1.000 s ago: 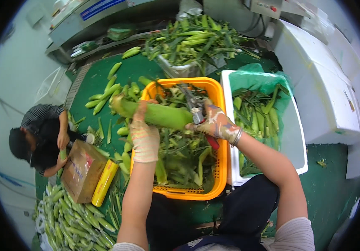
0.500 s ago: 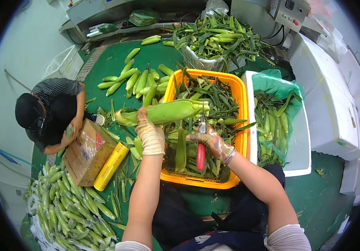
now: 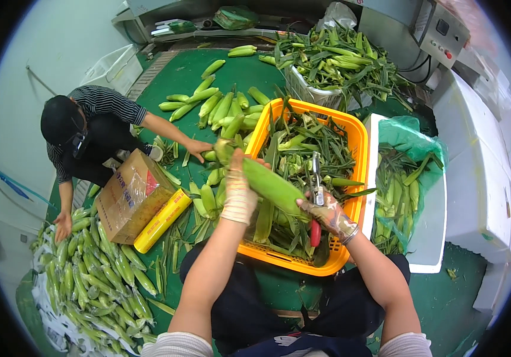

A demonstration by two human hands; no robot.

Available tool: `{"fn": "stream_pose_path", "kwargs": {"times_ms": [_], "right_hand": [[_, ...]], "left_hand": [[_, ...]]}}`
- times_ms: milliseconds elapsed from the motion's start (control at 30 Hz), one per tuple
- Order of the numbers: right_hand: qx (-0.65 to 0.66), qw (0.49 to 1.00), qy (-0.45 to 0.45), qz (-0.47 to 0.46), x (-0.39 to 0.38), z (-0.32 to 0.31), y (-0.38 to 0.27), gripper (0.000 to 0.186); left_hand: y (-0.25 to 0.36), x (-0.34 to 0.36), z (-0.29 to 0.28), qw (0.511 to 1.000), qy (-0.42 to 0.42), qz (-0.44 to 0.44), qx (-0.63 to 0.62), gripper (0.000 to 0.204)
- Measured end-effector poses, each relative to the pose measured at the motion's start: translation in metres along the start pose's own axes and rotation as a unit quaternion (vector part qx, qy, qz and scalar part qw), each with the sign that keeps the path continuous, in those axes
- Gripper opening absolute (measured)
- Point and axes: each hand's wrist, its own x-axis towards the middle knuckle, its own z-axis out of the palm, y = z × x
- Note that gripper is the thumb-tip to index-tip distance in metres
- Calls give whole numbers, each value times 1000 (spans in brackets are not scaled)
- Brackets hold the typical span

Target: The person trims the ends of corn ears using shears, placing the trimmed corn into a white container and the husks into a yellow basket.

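My left hand (image 3: 239, 193), in a striped light glove, is closed around a green ear of corn (image 3: 274, 183) still in its husk. The ear slants over the orange basket (image 3: 359, 149), its upper end pointing away to the left. Its lower end is at the thumb of my right hand (image 3: 334, 217); I cannot tell whether they touch. In its patterned glove, that hand grips pruning shears (image 3: 315, 233) with a red handle, blades pointing away from me. Beneath both hands, husk trimmings and leaves (image 3: 312, 143) fill the basket.
Husked ears (image 3: 222, 107) lie on the green floor beyond. At left a co-worker (image 3: 98, 113) crouches by a cardboard box (image 3: 133, 193), a yellow roll (image 3: 163, 221) and a pile of wrapped corn (image 3: 101, 279). A white foam box (image 3: 428, 238) stands right; a heaped white basket (image 3: 312, 95) stands behind.
The ear has swung from nearly level to slanting, its right end dropping toward me. My right hand and shears moved right. The co-worker's arms spread, one toward the floor corn, one over the wrapped pile.
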Motion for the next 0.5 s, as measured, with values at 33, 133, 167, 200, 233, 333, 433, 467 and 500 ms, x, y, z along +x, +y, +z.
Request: {"fn": "stream_pose_path", "kwargs": {"times_ms": [33, 133, 167, 200, 233, 333, 433, 467, 500], "right_hand": [[-37, 999, 8, -9, -3, -2, -6, 43], [22, 999, 32, -13, -2, 1, -4, 25], [127, 990, 48, -35, -4, 6, 4, 22], [227, 970, 69, -57, -1, 4, 13, 19], [114, 989, 76, -52, 3, -11, 21, 18], [-419, 883, 181, -112, 16, -24, 15, 25], [-519, 821, 207, -115, 25, -24, 12, 45], [-505, 824, 215, -140, 21, -16, 3, 53], [-500, 820, 212, -180, 28, -23, 24, 68]], "left_hand": [[1, 0, 4, 1000, 1, -1, 8, 46], [19, 15, -5, 995, 55, 39, 72, 37], [26, 20, -13, 987, 62, 93, 118, 33], [32, 21, -10, 990, 32, 91, 98, 34], [40, 21, -7, 974, 7, 159, 163, 36], [69, 32, -21, 926, 2, 294, 236, 38], [78, 49, -39, 944, 22, 230, 236, 36], [76, 49, -39, 958, 13, 167, 233, 36], [55, 38, -4, 965, -9, 92, 245, 37]]}}
